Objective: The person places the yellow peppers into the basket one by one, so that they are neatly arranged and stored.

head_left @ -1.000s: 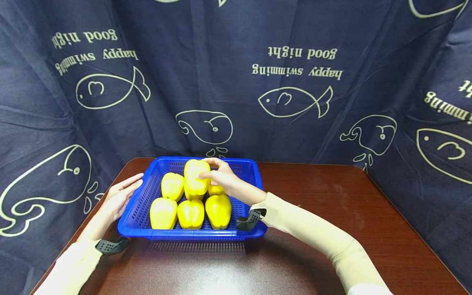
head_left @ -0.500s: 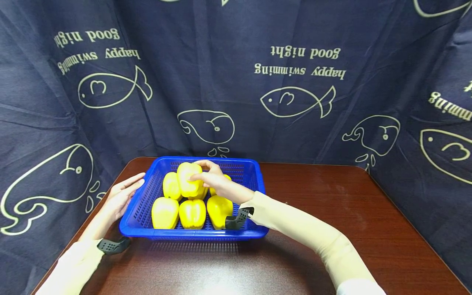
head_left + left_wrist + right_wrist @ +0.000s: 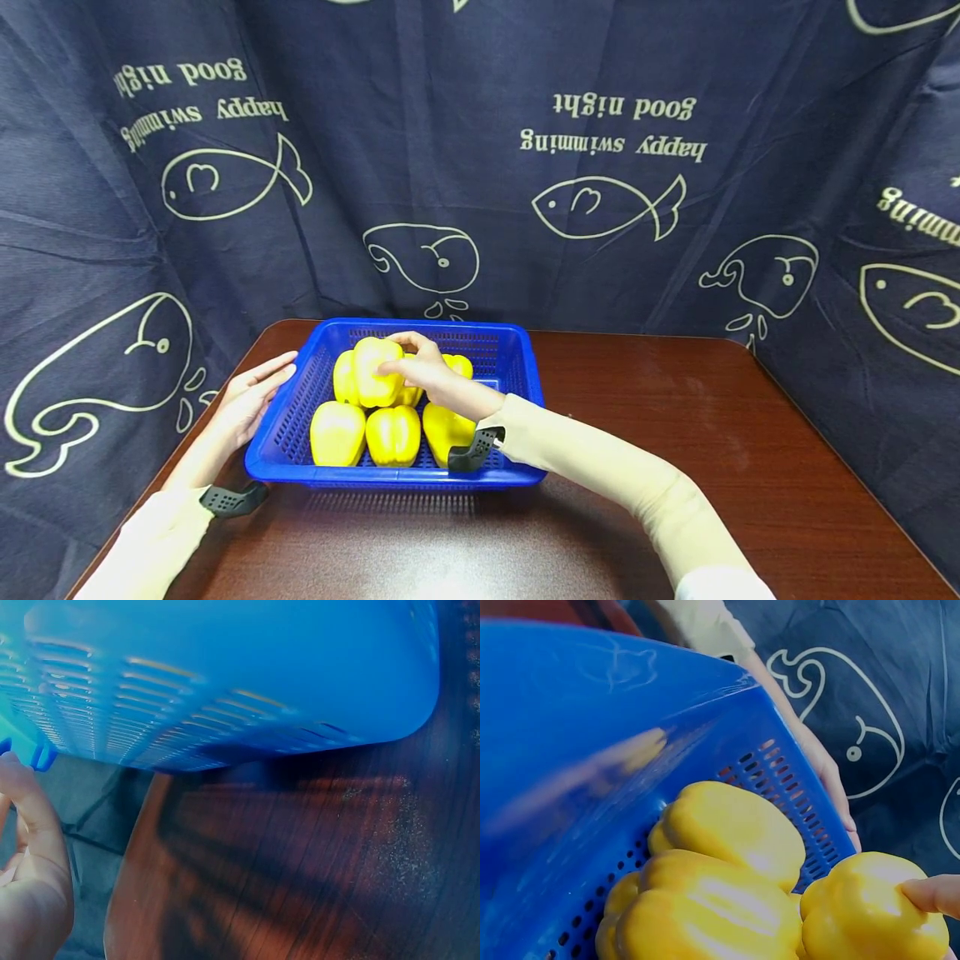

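A blue plastic basket (image 3: pixel 360 474) with slotted sides holds several yellow bell peppers. My right hand (image 3: pixel 431 375) grips one yellow bell pepper (image 3: pixel 377 372) over the basket's back left part, thumb on its near side. In the right wrist view the thumb (image 3: pixel 934 892) presses that pepper's skin, close beside other peppers (image 3: pixel 712 907). Three peppers, including the middle one (image 3: pixel 393 435), form the front row; others behind are partly covered by the right hand and the held pepper. At the basket's left rim, my left hand (image 3: pixel 243 408) rests its extended fingertips.
The basket stands on a dark brown wooden table (image 3: pixel 637 400), whose surface extends to the right and in front. A navy curtain (image 3: pixel 480 192) with fish and whale drawings hangs round the back and sides. Black wrist straps (image 3: pixel 232 501) sit on both forearms.
My right hand has moved left and lower with the held bell pepper, now overlapping the back left pepper. More peppers show behind it on the right. The left hand stays at the rim.
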A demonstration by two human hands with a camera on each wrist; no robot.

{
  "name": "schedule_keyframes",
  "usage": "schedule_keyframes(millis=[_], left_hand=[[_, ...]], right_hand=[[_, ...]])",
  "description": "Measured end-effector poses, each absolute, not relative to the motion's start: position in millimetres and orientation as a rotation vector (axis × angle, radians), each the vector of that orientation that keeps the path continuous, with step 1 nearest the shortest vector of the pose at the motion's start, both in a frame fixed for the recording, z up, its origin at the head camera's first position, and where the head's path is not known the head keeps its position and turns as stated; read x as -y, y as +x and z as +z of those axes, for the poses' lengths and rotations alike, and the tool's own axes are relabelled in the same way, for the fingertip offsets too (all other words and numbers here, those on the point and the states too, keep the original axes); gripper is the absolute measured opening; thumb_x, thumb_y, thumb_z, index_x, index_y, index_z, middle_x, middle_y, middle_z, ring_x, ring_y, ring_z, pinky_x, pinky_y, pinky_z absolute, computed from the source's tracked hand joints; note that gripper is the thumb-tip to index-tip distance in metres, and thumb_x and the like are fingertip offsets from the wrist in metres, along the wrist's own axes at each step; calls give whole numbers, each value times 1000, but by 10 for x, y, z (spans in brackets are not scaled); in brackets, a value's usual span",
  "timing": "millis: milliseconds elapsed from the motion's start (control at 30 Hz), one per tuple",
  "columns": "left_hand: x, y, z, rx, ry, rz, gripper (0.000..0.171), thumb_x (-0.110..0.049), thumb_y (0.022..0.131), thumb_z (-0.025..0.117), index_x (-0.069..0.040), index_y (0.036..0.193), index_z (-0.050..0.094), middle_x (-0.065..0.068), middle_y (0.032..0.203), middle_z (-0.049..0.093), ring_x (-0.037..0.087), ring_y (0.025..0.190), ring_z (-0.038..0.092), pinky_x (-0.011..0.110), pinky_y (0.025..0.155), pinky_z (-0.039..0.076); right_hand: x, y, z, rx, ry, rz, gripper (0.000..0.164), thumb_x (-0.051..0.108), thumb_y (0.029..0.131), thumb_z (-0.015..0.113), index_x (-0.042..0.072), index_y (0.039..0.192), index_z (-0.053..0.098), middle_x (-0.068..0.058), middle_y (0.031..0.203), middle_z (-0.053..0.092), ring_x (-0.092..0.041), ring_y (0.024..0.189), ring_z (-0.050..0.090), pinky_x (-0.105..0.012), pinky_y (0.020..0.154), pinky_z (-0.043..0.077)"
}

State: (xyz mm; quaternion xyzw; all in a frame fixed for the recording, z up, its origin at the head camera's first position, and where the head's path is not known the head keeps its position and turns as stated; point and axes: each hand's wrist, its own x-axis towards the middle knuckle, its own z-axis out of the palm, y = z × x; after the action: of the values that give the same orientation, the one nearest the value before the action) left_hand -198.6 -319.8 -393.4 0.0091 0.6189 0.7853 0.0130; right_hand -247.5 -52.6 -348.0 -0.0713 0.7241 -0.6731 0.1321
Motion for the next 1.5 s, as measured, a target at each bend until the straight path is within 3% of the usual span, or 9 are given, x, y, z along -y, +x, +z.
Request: schedule_keyframes(millis=[433, 700, 800, 1033, 1233, 1500], left_hand=[[3195, -1997, -3931, -1913, 43, 2456, 29, -11, 98, 54, -27, 118, 68, -14, 98, 72, 5, 85, 70, 21, 71, 57], [3196, -2002, -3943, -1907, 50, 2458, 28, -11, 98, 54, -26, 118, 68, -13, 99, 72, 5, 86, 70, 21, 72, 57], [3201, -2003, -3950, -1899, 65, 2456, 28, -11, 98, 53, -27, 116, 68, -13, 99, 72, 5, 86, 69, 21, 72, 57], [3202, -2006, -3961, -1918, 66, 2451, 29, -12, 98, 54, -26, 120, 67, -14, 99, 72, 4, 87, 69, 21, 72, 57], [3198, -2018, -3973, -1924, 82, 2447, 29, -13, 98, 55, -25, 121, 67, -14, 100, 72, 4, 87, 69, 21, 72, 57], [3218, -2007, -3951, -1900, 96, 2437, 28, -11, 99, 53, -30, 111, 70, -14, 100, 72, 4, 87, 69, 21, 72, 56]], right_hand=[[540, -2451, -3474, -2178, -215, -1882, 46, 5, 71, 78, 12, 115, 64, -10, 114, 61, -16, 90, 58, -26, 67, 50], [538, -2476, -3476, -2244, -199, -1792, 46, 9, 72, 79, 13, 115, 64, -11, 111, 64, -14, 83, 56, -21, 64, 44], [532, -2475, -3467, -2217, -194, -1797, 47, 8, 72, 78, 12, 116, 63, -12, 110, 65, -14, 84, 57, -23, 67, 48], [518, -2463, -3434, -2166, -180, -1775, 50, 8, 73, 78, 13, 121, 61, -13, 117, 63, -18, 94, 60, -37, 89, 54], [503, -2468, -3418, -2185, -174, -1765, 49, 9, 73, 79, 14, 119, 63, -13, 118, 61, -19, 96, 59, -37, 89, 54], [386, -2489, -3367, -2218, -252, -1745, 50, 8, 75, 77, 12, 123, 63, -15, 134, 54, -25, 118, 54, -37, 92, 52]])
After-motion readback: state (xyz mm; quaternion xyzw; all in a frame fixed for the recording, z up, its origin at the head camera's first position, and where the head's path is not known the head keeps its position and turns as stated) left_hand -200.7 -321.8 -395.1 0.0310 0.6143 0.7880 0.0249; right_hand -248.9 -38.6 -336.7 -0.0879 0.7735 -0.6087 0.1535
